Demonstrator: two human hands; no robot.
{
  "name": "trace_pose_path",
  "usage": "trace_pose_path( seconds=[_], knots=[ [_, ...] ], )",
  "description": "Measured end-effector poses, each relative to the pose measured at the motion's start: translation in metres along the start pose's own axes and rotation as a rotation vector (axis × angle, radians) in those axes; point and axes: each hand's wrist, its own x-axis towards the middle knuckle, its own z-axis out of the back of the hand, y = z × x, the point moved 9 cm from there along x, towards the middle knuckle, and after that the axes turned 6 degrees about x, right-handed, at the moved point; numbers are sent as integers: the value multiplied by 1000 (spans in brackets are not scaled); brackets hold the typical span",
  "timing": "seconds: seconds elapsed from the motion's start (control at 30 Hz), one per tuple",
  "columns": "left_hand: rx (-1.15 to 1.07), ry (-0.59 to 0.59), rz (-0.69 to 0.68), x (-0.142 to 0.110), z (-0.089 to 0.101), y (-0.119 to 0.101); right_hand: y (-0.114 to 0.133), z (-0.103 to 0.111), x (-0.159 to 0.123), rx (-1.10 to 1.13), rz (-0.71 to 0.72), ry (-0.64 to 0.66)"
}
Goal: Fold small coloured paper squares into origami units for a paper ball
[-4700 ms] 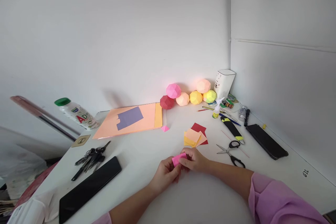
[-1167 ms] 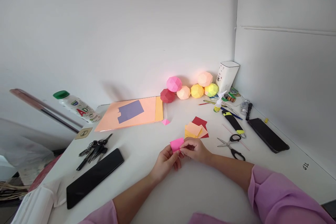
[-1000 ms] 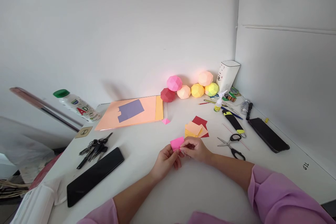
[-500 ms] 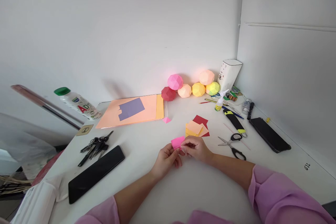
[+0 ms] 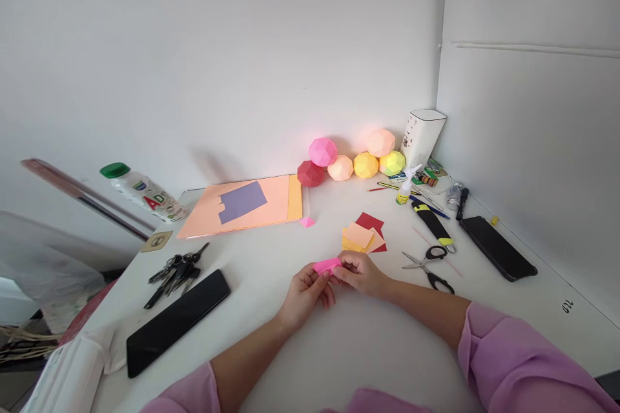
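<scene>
A small piece of bright pink paper (image 5: 326, 265) is held just above the table, its upper part bent over. My left hand (image 5: 304, 295) pinches its lower left side, thumb on top. Closed on the right end of the same paper is my right hand (image 5: 362, 274); part of the paper is hidden behind its fingers. Just beyond my hands lie loose cut pieces in peach (image 5: 359, 235), yellow and dark red (image 5: 372, 222). Farther left, a small folded pink piece (image 5: 307, 222) rests near the corner of the large paper stack.
Scissors (image 5: 426, 264) lie partly open on the right, near a box cutter (image 5: 432, 224) and a glue bottle (image 5: 403, 190). Faceted paper balls (image 5: 365, 165) line the wall. On the left are peach sheets (image 5: 203, 216), keys (image 5: 177, 274), a black phone (image 5: 178, 321) and a white bottle (image 5: 145, 192).
Over the last half second the pink paper's upright upper part has tipped down, so it looks lower and narrower. Both hands keep their grip; earlier, the view shifted slightly.
</scene>
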Motion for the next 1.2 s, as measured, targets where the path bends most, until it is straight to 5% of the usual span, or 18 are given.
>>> trace_pose_path(
  seconds=[1.2],
  knots=[
    [87,-2,87,-2,-3,7,-9,9,-1,-38,-47,-104]
  ],
)
